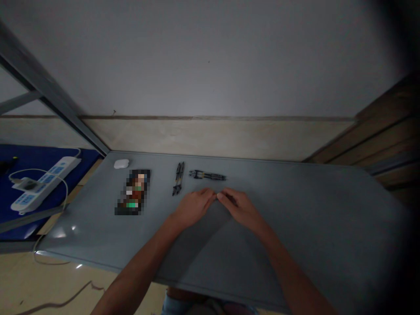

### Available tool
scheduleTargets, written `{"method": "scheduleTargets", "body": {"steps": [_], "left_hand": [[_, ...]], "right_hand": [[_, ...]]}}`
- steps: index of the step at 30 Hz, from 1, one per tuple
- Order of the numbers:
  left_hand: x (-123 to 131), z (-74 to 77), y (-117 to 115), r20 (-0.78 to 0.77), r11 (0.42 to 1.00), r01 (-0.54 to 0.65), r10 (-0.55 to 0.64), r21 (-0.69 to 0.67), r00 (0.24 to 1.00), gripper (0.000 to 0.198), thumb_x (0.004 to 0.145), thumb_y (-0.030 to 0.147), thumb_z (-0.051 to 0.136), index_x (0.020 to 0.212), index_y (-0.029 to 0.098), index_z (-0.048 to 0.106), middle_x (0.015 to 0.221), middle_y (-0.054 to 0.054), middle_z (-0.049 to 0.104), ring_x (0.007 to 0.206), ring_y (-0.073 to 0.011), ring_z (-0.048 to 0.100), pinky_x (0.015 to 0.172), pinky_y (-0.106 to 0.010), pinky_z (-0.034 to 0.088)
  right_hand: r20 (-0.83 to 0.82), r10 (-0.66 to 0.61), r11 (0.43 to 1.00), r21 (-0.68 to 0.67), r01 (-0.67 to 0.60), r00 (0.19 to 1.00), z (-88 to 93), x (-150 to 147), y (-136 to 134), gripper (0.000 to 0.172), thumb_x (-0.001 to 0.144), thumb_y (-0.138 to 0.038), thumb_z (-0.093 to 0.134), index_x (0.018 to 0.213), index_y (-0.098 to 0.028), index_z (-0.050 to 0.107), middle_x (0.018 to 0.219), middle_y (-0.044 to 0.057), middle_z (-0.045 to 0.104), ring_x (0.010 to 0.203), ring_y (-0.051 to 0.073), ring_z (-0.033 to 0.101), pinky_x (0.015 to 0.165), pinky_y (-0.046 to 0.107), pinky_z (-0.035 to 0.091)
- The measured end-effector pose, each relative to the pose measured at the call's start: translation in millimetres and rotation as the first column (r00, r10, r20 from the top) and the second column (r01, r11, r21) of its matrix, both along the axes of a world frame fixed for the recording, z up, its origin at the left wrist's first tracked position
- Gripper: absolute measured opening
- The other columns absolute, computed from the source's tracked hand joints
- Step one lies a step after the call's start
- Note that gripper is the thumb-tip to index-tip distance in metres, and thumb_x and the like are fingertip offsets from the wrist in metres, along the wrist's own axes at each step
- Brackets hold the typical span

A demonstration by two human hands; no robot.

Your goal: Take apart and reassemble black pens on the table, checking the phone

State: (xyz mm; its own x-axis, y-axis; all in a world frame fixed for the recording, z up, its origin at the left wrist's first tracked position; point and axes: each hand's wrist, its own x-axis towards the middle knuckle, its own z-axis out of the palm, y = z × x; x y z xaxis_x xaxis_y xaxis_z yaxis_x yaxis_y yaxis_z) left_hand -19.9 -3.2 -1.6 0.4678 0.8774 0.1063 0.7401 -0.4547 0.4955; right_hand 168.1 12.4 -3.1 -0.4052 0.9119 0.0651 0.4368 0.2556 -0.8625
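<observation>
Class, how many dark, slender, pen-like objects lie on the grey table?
2: one pen-like object points away from the person; the other pen-like object lies crosswise to its right. Neither is held.

Grey tabletop (295, 227) with rounded corners, set against a pale wall (210, 61) with a beige lower band (216, 138). Near its far edge, a small white earbud case (121, 164); just nearer, a flat packet (134, 192), too pixelated to read. Off to the left, a white power strip (44, 183) on a dark blue surface (33, 157), its white cable (64, 205) looping down past the table's edge toward a tiled floor (65, 284). Far right, brown wooden panelling (383, 131). Upper left, a grey metal frame (42, 83).
</observation>
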Motion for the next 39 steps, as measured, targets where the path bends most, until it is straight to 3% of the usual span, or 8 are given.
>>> {"method": "scheduleTargets", "body": {"steps": [3, 8, 11, 16, 25, 31, 36, 39], "left_hand": [[0, -0.8, 0, 0.024, 1.0, -0.007, 0.007, -0.002, 1.0, 0.032, 0.102, 0.033, 0.027, 0.103, 0.018, 0.055, 0.098, -0.008, 0.067, 0.088, -0.0194, 0.066, 0.078, -0.031, 0.049], [1, 3.3, -5, 0.146, 0.997, 0.066, -0.06, -0.031, 0.987, 0.026, 0.095, 0.038, 0.048, 0.113, 0.02, 0.051, 0.104, -0.006, 0.067, 0.093, -0.02, 0.066, 0.079, -0.03, 0.05], [2, 3.3, -4, 0.088, 0.999, 0.037, -0.034, -0.039, 0.996, 0.026, 0.098, 0.038, 0.042, 0.111, 0.019, 0.053, 0.103, -0.007, 0.069, 0.09, -0.0206, 0.067, 0.077, -0.03, 0.05], [1, 2.9, 0, 0.004, 1.0, -0.016, 0.016, 0.001, 1.0, 0.037, 0.102, 0.039, 0.027, 0.105, 0.017, 0.057, 0.094, -0.008, 0.069, 0.084, -0.0201, 0.067, 0.073, -0.03, 0.049], [0, 4.1, -3, 0.029, 0.996, 0.072, -0.073, 0.045, 0.997, 0.021, 0.096, 0.032, 0.046, 0.102, 0.017, 0.058, 0.087, -0.006, 0.068, 0.076, -0.0183, 0.065, 0.066, -0.028, 0.045], [0, 1.7, 0, 0.06, 0.994, 0.101, -0.102, 0.032, 0.993, 0.032, 0.099, 0.04, 0.039, 0.097, 0.017, 0.06, 0.086, -0.007, 0.068, 0.076, -0.0181, 0.064, 0.067, -0.027, 0.045], [3, 1.5, -2, 0.056, 0.999, 0.047, -0.045, -0.023, 0.997, 0.038, 0.1, 0.043, 0.032, 0.096, 0.018, 0.06, 0.087, -0.007, 0.067, 0.079, -0.0191, 0.065, 0.072, -0.029, 0.046], [4, 2.9, -3, 0.197, 0.996, -0.028, 0.045, -0.088, 0.979, 0.037, 0.101, 0.044, 0.03, 0.094, 0.019, 0.055, 0.081, -0.004, 0.064, 0.074, -0.017, 0.062, 0.07, -0.029, 0.046]], "right_hand": [[-0.016, 0.032, 0.999, -0.009, -0.032, 0.999, 0.9, 0, 0, 0.034, 0.093, -0.048, 0.048, 0.073, -0.02, 0.053, 0.064, -0.002, 0.049, 0.058, 0.013, 0.046, 0.053, 0.024, 0.034], [0.018, 0.007, 0.997, -0.074, -0.006, 1.0, -5.0, -1, 0, 0.048, 0.096, -0.049, 0.036, 0.059, -0.02, 0.048, 0.054, -0.001, 0.043, 0.052, 0.014, 0.043, 0.05, 0.026, 0.03], [0.024, -0.021, 0.996, -0.083, 0.022, 0.999, -4.9, -1, 0, 0.049, 0.096, -0.051, 0.036, 0.06, -0.02, 0.047, 0.055, -0.002, 0.042, 0.052, 0.014, 0.043, 0.051, 0.026, 0.03], [-0.012, 0.02, 1.0, -0.022, -0.02, 1.0, -1.5, 0, 0, 0.035, 0.095, -0.047, 0.044, 0.072, -0.021, 0.049, 0.064, -0.003, 0.044, 0.059, 0.014, 0.045, 0.055, 0.025, 0.033], [-0.057, 0.008, 0.999, -0.043, -0.01, 0.998, -4.5, -3, -3, 0.04, 0.095, -0.044, 0.043, 0.063, -0.021, 0.044, 0.06, -0.003, 0.04, 0.057, 0.013, 0.04, 0.053, 0.025, 0.031], [-0.097, -0.051, 0.994, -0.103, 0.041, 0.994, 2.5, -8, -7, 0.042, 0.094, -0.045, 0.043, 0.06, -0.021, 0.044, 0.056, -0.002, 0.038, 0.052, 0.013, 0.038, 0.049, 0.026, 0.029], [-0.119, -0.102, 0.989, -0.115, 0.089, 0.988, 4.7, -12, -9, 0.044, 0.093, -0.05, 0.044, 0.059, -0.022, 0.042, 0.054, -0.002, 0.04, 0.051, 0.014, 0.039, 0.049, 0.027, 0.03], [-0.165, -0.137, 0.987, -0.112, 0.119, 0.977, 2.7, -14, -10, 0.045, 0.093, -0.054, 0.043, 0.061, -0.023, 0.042, 0.056, -0.001, 0.043, 0.054, 0.015, 0.043, 0.051, 0.028, 0.033]]}}
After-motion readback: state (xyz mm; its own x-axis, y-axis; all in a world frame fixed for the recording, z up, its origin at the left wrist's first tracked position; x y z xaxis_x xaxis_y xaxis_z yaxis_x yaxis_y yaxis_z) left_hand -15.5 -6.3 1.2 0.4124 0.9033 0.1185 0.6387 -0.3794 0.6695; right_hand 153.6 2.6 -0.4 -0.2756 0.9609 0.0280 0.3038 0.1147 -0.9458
